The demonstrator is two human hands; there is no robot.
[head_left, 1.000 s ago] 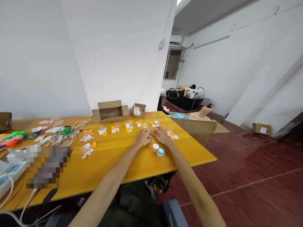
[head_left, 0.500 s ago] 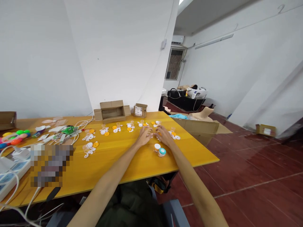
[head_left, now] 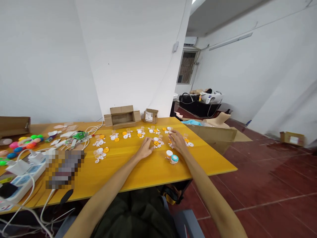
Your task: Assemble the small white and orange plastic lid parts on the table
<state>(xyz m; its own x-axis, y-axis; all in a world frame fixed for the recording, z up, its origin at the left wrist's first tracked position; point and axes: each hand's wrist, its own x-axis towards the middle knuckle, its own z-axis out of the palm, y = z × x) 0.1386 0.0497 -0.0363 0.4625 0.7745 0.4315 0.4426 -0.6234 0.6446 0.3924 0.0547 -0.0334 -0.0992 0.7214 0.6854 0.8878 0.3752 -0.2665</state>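
My left hand point(head_left: 145, 149) rests low over the table, its fingers stretched toward a cluster of small parts with an orange wheel point(head_left: 156, 143) and white gear-like pieces point(head_left: 160, 143). Nothing shows in it. Just to the right, my right hand point(head_left: 178, 142) reaches over another cluster with its fingers apart and bent down; they partly cover the small white pieces there. Between my forearms stand two small clear containers, one with a white lid point(head_left: 169, 153) and one with a teal lid point(head_left: 174, 158). Whether a fingertip touches a tiny piece is too small to see.
Several similar clusters of white and orange parts point(head_left: 99, 150) with clear cups line the yellow table point(head_left: 119, 175). An open cardboard box point(head_left: 122, 118) and a smaller box point(head_left: 151, 116) stand by the wall. Cables, a power strip point(head_left: 29, 180) and colourful balls lie left.
My hands have moved apart: the left has drawn back to the left, uncovering a cluster of parts, while the right stays over its cluster. The view has shifted slightly left.
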